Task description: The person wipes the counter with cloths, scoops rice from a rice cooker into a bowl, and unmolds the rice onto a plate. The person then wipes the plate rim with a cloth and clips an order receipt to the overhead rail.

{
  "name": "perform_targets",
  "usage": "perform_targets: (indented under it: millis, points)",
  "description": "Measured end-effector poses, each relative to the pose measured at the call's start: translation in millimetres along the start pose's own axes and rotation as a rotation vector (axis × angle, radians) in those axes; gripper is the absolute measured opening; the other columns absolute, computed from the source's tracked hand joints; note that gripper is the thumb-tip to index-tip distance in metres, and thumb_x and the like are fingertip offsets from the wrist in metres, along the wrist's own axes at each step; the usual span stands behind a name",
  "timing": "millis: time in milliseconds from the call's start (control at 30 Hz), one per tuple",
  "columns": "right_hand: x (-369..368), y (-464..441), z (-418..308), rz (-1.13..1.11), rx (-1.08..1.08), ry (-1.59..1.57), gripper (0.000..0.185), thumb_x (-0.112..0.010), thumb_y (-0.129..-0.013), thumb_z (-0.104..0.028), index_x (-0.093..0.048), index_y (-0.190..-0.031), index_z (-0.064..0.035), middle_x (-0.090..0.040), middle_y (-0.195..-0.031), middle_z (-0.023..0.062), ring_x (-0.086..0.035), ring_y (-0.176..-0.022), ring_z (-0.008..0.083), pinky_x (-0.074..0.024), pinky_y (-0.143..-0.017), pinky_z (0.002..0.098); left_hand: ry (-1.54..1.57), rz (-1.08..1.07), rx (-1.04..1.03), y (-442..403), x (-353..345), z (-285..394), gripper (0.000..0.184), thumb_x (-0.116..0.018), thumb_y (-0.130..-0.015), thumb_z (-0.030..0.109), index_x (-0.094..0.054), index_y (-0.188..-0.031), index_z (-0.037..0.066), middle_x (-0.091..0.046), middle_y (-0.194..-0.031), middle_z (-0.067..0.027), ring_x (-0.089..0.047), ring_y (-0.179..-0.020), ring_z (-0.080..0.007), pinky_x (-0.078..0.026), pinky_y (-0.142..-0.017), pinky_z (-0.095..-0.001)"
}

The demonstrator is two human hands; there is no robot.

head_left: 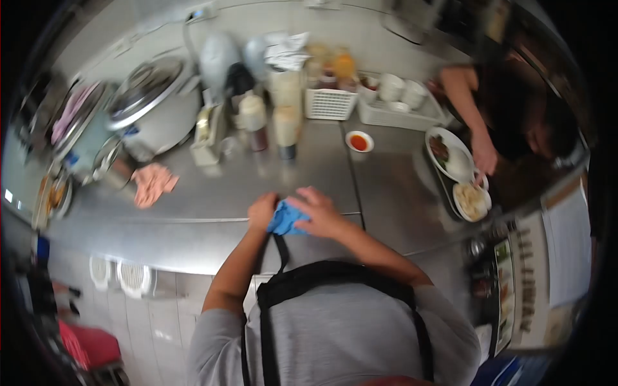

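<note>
A crumpled blue cloth (286, 219) is between my hands at the front of the steel counter (225, 186). My left hand (262, 211) is closed on the cloth's left side, its fingers curled. On the right, my right hand (318, 213) has its fingers stretched out and apart, reaching over the cloth's edge; whether it presses on the cloth I cannot tell. Beyond my hands stand squeeze bottles (253, 121), and a small white dish of red sauce (359, 141) sits further right.
At the right, a co-worker's hand (483, 154) touches a tray with an oval plate of food (450, 154) and a bowl (472, 201). A large rice cooker (154, 106) and a pink cloth (153, 185) are left. White baskets (331, 104) line the wall.
</note>
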State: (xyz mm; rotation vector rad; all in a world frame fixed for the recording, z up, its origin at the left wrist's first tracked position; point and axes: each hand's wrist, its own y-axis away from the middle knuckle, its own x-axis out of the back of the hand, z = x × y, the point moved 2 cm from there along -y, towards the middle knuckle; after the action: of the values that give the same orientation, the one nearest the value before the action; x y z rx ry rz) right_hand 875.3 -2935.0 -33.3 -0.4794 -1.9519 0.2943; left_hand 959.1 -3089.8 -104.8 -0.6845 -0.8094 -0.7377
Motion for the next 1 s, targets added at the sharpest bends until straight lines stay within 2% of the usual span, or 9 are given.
perform_targets:
  millis: [67,167,300,567,1000]
  points:
    - [-27,22,6,-0.331,-0.15,0.126,0.049,-0.06,-0.07,-0.027,-0.049,-0.117,-0.0235,-0.031,-0.131,0.0121,-0.028,-0.12,0.033,-0.0297,-0.093,0.0459,0.006,0.05,-0.008,0,-2,-1,0.014,-0.053,-0.073,0.024,-0.057,-0.08,0.012,-0.057,-0.081,-0.0103,-0.056,-0.076,-0.0307,-0.045,-0.063,-0.0404]
    - [-43,43,18,-0.214,-0.034,0.17,0.047,-0.059,-0.072,-0.026,-0.048,-0.117,-0.0281,-0.024,-0.136,0.0085,-0.021,-0.125,0.0314,-0.0252,-0.096,0.0468,-0.005,0.062,-0.026,-1,-4,-4,0.011,-0.055,-0.073,0.022,-0.056,-0.078,0.012,-0.057,-0.079,-0.0084,-0.056,-0.073,-0.0292,-0.045,-0.06,-0.0391]
    - [-42,48,22,-0.135,-0.042,0.062,0.043,-0.058,-0.071,-0.023,-0.052,-0.113,-0.0269,-0.027,-0.134,0.0075,-0.021,-0.125,0.0304,-0.0217,-0.098,0.0456,-0.011,0.076,-0.074,-1,-5,-3,0.009,-0.056,-0.072,0.019,-0.056,-0.077,0.011,-0.056,-0.075,-0.0074,-0.056,-0.069,-0.0279,-0.045,-0.057,-0.0379]
    - [-42,51,28,-0.113,-0.055,-0.013,0.041,-0.06,-0.069,-0.02,-0.054,-0.11,-0.0249,-0.029,-0.133,0.0071,-0.022,-0.125,0.0292,-0.0224,-0.098,0.0447,-0.004,0.145,-0.122,-1,-2,4,0.006,-0.058,-0.071,0.015,-0.055,-0.07,0.01,-0.054,-0.069,-0.0072,-0.055,-0.061,-0.0265,-0.044,-0.052,-0.0365]
    - [-40,52,30,-0.086,-0.034,-0.035,0.044,-0.063,-0.068,-0.018,-0.054,-0.111,-0.0237,-0.03,-0.133,0.0072,-0.024,-0.123,0.0303,-0.0237,-0.098,0.0431,-0.003,0.149,-0.098,1,0,6,0.006,-0.057,-0.071,0.015,-0.055,-0.071,0.01,-0.055,-0.07,-0.0069,-0.055,-0.062,-0.0266,-0.044,-0.053,-0.0359]
